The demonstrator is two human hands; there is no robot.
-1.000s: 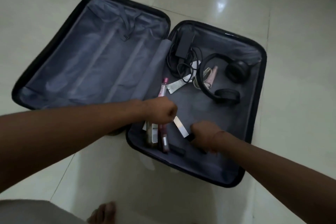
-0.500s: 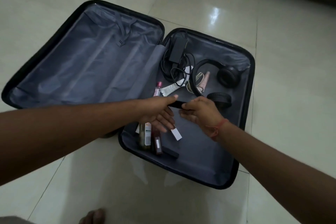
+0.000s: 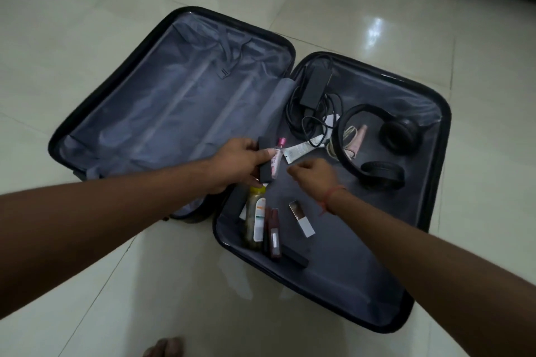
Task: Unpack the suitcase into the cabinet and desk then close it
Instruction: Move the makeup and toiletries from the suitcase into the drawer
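Suitcase (image 3: 446, 153) lies open flat on the tiled floor, both halves up. Left half: grey lining and straps only, no loose items seen. Right half holds all the contents.

L hand (image 3: 235, 164) over the hinge area, fingers and thumb curled round a dark slim box (image 3: 265, 164) plus a pink-capped tube (image 3: 277, 158); box long axis runs roughly 12-to-6, slightly tilted. R hand (image 3: 311, 175) just beside it at approx 3 o'clock, hovering above the lining, fingers loosely curled, nothing visibly held; whether the fingertips touch anything, cannot tell.

Key relation: white tube (image 3: 298, 151) lies just off the R hand at approx 11 o'clock, long axis running 8-to-2, near end toward the L hand's load. R hand is the nearer free hand; L hand is occupied. Judgement: that tube is the likely next pick, a short reach up-left, pinch across the flat width.

Other contents, right half:
- Charger w/ coiled cable (image 3: 314, 87) at 12 o'clock of R hand.
- Headphones (image 3: 388, 153) at 2–3 o'clock, w/ a pale cord and a pinkish tube inside the band.
- Bottle w/ yellow cap (image 3: 255, 214), maroon case (image 3: 274, 238), black stick (image 3: 294, 255), bunched together at 6–7 o'clock by the near wall.
- White-and-brown stick (image 3: 301, 219) alone at 6 o'clock.

Progress, est.: early; most items not yet removed, closing well off. Risk: L hand's two-item hold may slip if more is added.
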